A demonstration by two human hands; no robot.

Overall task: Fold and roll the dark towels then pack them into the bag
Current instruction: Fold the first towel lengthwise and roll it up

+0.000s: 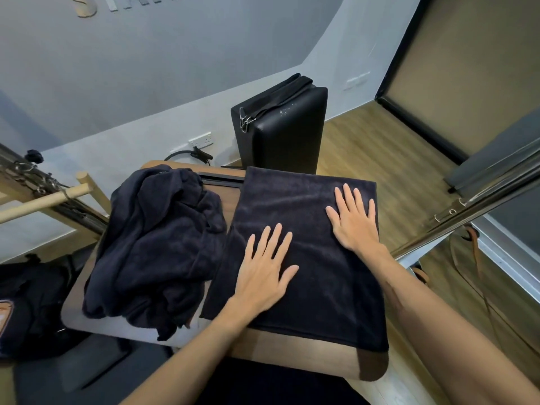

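A dark towel (327, 290) lies folded flat as a long rectangle on the right half of a wooden table (295, 355). My left hand (266, 273) rests palm down on its middle, fingers spread. My right hand (355, 220) presses flat near the towel's far right edge, fingers spread too. Neither hand grips anything. A crumpled heap of dark towels (155, 247) sits on the table's left half, touching the flat towel's left edge. A dark bag (32, 305) lies low at the left, beside the table.
A black upright padded case (280, 133) with a strap and metal clips stands just behind the table. Wooden dowels and a metal frame (43, 194) stand at the left. A metal rail (479, 206) runs along the right. Wall socket and cable (198, 147) behind.
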